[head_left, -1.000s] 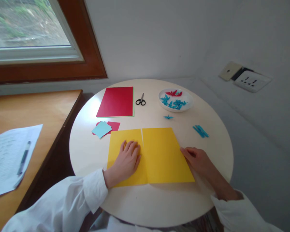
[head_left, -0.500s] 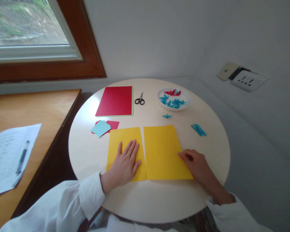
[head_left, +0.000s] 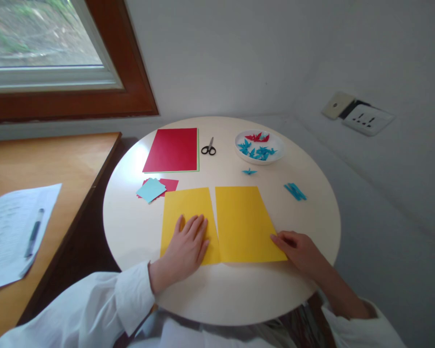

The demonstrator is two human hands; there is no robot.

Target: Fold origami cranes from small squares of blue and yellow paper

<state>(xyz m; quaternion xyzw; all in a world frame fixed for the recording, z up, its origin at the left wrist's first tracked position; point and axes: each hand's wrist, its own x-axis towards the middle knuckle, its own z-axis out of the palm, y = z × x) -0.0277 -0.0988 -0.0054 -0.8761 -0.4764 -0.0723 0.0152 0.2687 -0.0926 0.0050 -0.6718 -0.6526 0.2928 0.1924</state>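
Observation:
Two yellow paper pieces lie side by side at the near edge of the round white table (head_left: 311,227), with a thin gap between them that narrows toward me. My left hand (head_left: 186,246) rests flat on the left yellow piece (head_left: 188,203), fingers stretched out together. My right hand (head_left: 299,251) is at the lower right corner of the right yellow piece (head_left: 242,217), its fingers curled and pinching the paper's edge.
Behind the yellow paper lie a red sheet (head_left: 171,150), black scissors (head_left: 209,148), a white plate (head_left: 275,157) of small folded paper cranes, one loose blue crane (head_left: 249,171), blue strips (head_left: 295,191) and small light-blue and red squares (head_left: 151,189). A wooden desk (head_left: 58,159) with papers and a pen stands left.
The split in the yellow paper, only a short slit at the far edge before, now runs almost its whole length. The right piece has drawn slightly away. Both hands stayed on the paper.

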